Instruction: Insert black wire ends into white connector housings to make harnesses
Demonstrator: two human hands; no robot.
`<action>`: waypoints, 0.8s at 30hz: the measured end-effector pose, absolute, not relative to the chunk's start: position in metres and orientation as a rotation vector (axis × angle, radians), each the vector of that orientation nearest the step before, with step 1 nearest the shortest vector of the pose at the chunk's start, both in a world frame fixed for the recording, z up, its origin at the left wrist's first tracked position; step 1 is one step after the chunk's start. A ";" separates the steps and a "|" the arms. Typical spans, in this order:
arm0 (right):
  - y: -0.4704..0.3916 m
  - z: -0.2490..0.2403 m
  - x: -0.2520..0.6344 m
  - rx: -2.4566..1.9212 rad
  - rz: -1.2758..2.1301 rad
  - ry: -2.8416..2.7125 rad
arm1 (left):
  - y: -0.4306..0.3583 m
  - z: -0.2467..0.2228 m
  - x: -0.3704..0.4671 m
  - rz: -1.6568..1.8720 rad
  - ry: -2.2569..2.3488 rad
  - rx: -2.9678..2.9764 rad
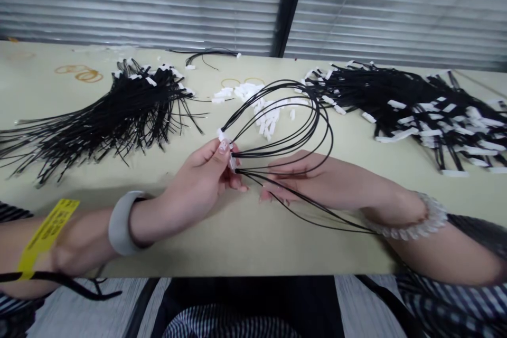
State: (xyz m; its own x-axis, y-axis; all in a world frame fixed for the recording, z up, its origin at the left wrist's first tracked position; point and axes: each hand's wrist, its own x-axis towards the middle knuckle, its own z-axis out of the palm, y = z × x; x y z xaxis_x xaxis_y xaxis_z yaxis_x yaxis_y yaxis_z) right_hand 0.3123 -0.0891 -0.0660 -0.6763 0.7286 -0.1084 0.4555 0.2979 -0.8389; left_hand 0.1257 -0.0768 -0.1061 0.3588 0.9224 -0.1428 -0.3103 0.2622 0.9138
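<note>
Connector housing (232, 161), white, with looped black wires (277, 149), is over the desk (245, 243), clamped in the fingers of the left hand (202, 179). Right hand (304, 182) sits at four o'clock, its grip unclear. Loose housings (270, 116) lie toward one; wire bundles lie at ten (119, 108) and three (380, 90).

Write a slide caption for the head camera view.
Left hand gripping a white connector with looped black wires, right hand beside them.

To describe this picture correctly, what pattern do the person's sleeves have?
The sleeves are checked, dark and light, clearest in the head view.
</note>
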 end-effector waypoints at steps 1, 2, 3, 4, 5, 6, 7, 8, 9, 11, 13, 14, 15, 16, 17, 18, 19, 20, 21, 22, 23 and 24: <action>-0.089 -0.066 0.312 -1.091 1.326 -2.300 | -0.077 -0.106 0.126 0.964 0.806 0.935; -0.088 -0.066 0.312 -1.127 1.310 -2.327 | -0.077 -0.105 0.126 0.956 0.813 0.927; -0.088 -0.066 0.312 -1.168 1.273 -2.352 | -0.077 -0.105 0.127 0.949 0.823 0.915; -0.089 -0.066 0.312 -1.202 1.212 -2.368 | -0.077 -0.104 0.127 0.948 0.833 0.901; -0.089 -0.065 0.313 -1.231 1.131 -2.383 | -0.077 -0.103 0.127 0.952 0.841 0.889; -0.090 -0.064 0.313 -1.257 1.017 -2.398 | -0.078 -0.102 0.128 0.961 0.846 0.880; -0.091 -0.063 0.314 -1.299 0.873 -2.410 | -0.078 -0.101 0.128 0.967 0.851 0.870; -0.091 -0.062 0.316 -1.357 0.703 -2.418 | -0.078 -0.100 0.129 0.972 0.858 0.857; -0.091 -0.060 0.318 -1.430 0.517 -2.411 | -0.078 -0.099 0.129 0.974 0.866 0.844; -0.091 -0.057 0.324 -1.590 0.136 -2.326 | -0.078 -0.097 0.130 0.971 0.883 0.814; -0.090 -0.055 0.331 -1.654 -0.162 -2.178 | -0.077 -0.096 0.130 0.975 0.893 0.786; -0.090 -0.055 0.333 -1.629 -0.231 -2.096 | -0.077 -0.095 0.131 0.977 0.894 0.778; -0.089 -0.054 0.335 -1.574 -0.225 -2.005 | -0.077 -0.095 0.131 0.978 0.894 0.772; -0.089 -0.054 0.336 -1.499 -0.147 -1.913 | -0.077 -0.095 0.130 0.978 0.894 0.768; -0.089 -0.053 0.336 -1.410 -0.015 -1.809 | -0.077 -0.095 0.130 0.977 0.892 0.765; -0.089 -0.052 0.335 -1.306 0.138 -1.693 | -0.077 -0.096 0.130 0.977 0.890 0.765; -0.089 -0.051 0.334 -1.198 0.277 -1.572 | -0.077 -0.096 0.130 0.977 0.886 0.766; -0.089 -0.050 0.333 -1.095 0.379 -1.466 | -0.077 -0.096 0.130 0.978 0.883 0.769; -0.089 -0.048 0.332 -1.010 0.427 -1.377 | -0.077 -0.096 0.130 0.977 0.881 0.772; -0.090 -0.046 0.331 -0.954 0.445 -1.317 | -0.077 -0.096 0.130 0.977 0.881 0.773; -0.091 -0.045 0.332 -0.924 0.441 -1.284 | -0.077 -0.096 0.130 0.977 0.881 0.774; -0.092 -0.043 0.332 -0.916 0.435 -1.282 | -0.077 -0.097 0.130 0.977 0.880 0.777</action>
